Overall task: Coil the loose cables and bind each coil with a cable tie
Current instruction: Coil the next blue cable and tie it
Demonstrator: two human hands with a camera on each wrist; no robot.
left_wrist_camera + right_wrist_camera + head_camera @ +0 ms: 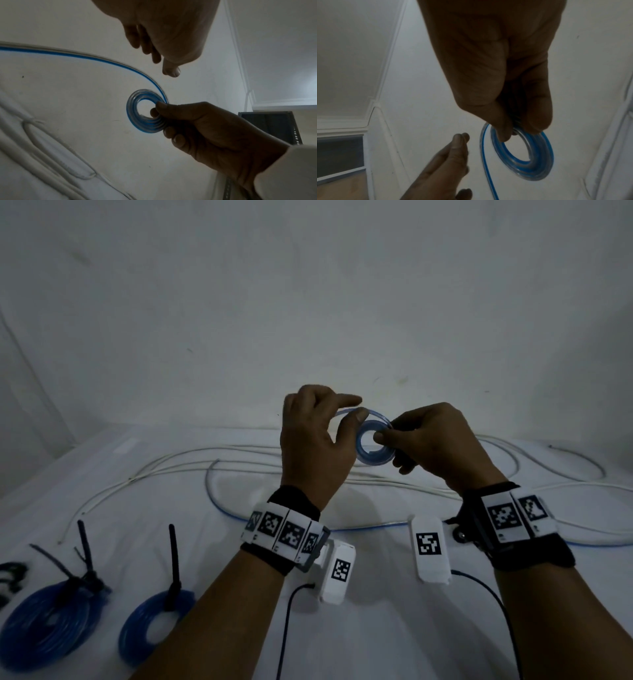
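**White sheet, blue coil held above it**

White cloth [394,628] covers the work surface, with a pale wall behind. Above it, the right hand [435,446] pinches a small blue coil [371,445] between thumb and curled fingers, gripping its rim at about 3 o'clock. The left hand [315,440] sits just beside the coil at 9 o'clock; thumb and forefinger are close together around the loose blue strand [96,58] that leaves the coil's top, though whether they actually touch it cannot be told. That strand drops to the sheet and loops across it. White cables [191,470] lie spread behind the hands. At 7 o'clock, two finished blue coils [51,621] rest on the cloth, each bound with a black tie [174,566] standing upright.
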